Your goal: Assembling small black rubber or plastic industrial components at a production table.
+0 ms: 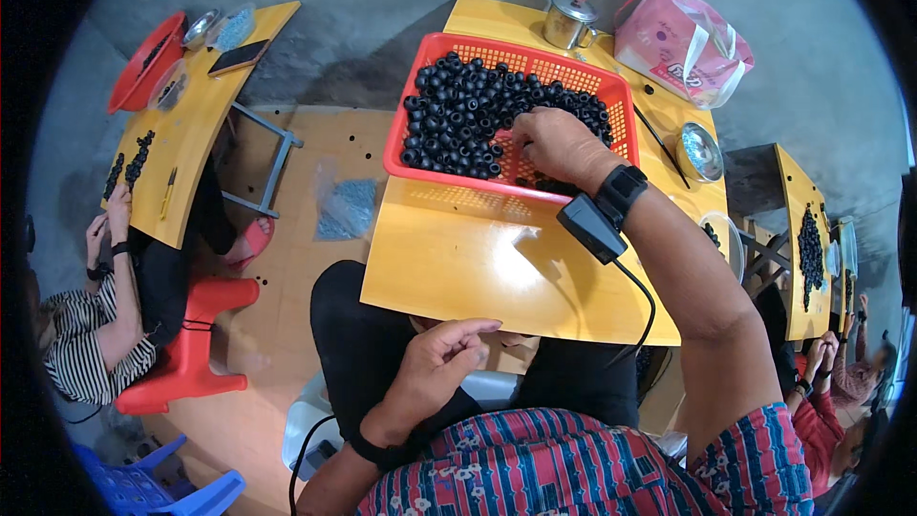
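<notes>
A red plastic basket (511,189) with slotted sides stands on the yellow table (458,258). It holds a heap of small round black pieces (454,115) with holes through them, possibly rubber or plastic. My right hand (559,143) reaches down into the basket's right half, fingers bent together among the pieces; its fingertips and anything pinched there are hidden. Below the table's front edge, over my lap, is my left hand (441,363). Its index finger is stretched out and the thumb stands apart, with the other fingers curled; nothing shows in it.
Behind the basket stand a lidded metal mug (570,21) and a pink bag (683,43). To its right lie a black rod (661,145) and a metal bowl (700,152). A cable runs from the box on my right wrist. Other people sit at side tables.
</notes>
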The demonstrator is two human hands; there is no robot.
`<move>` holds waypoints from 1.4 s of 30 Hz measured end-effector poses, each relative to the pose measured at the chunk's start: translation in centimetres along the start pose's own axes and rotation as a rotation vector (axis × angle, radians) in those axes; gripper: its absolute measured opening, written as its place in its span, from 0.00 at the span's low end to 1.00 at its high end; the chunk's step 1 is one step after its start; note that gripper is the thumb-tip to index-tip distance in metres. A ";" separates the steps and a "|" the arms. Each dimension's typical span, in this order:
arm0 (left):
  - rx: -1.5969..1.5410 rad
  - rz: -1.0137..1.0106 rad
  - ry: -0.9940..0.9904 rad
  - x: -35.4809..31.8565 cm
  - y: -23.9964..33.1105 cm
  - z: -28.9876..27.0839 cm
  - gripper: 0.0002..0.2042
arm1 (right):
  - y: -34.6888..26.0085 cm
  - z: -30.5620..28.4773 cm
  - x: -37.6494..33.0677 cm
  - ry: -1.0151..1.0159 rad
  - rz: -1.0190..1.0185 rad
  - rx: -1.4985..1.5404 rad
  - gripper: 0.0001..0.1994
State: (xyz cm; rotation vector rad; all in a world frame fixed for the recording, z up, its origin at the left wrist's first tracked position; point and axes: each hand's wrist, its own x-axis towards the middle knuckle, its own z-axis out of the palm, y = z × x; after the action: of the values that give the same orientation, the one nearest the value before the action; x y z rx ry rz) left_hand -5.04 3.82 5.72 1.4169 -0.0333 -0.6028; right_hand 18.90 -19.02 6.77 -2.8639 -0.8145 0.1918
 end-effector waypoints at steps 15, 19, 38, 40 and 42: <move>-0.172 0.250 0.155 -2.7 0.7 3.6 0.16 | -11.1 -1.2 -16.3 -0.105 0.032 2.042 0.10; -0.310 0.379 0.148 -2.1 0.0 4.5 0.17 | -12.6 0.7 -18.2 -0.223 0.038 2.133 0.13; 0.004 0.264 0.016 -0.6 -1.6 5.6 0.06 | -11.1 4.3 -21.9 -0.058 0.207 1.776 0.13; 0.036 0.231 0.031 -0.5 -1.6 5.5 0.05 | -10.1 4.2 -22.3 0.186 0.335 1.441 0.08; 0.028 0.219 0.027 -0.4 -2.0 5.2 0.05 | -7.0 6.0 -22.9 0.536 0.383 0.976 0.08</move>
State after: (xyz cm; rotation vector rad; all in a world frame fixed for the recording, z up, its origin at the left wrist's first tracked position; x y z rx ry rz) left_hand -8.07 -0.84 4.97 1.4260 -0.1743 -0.4037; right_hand -4.94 -24.63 4.04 -1.9416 -0.0090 -0.1150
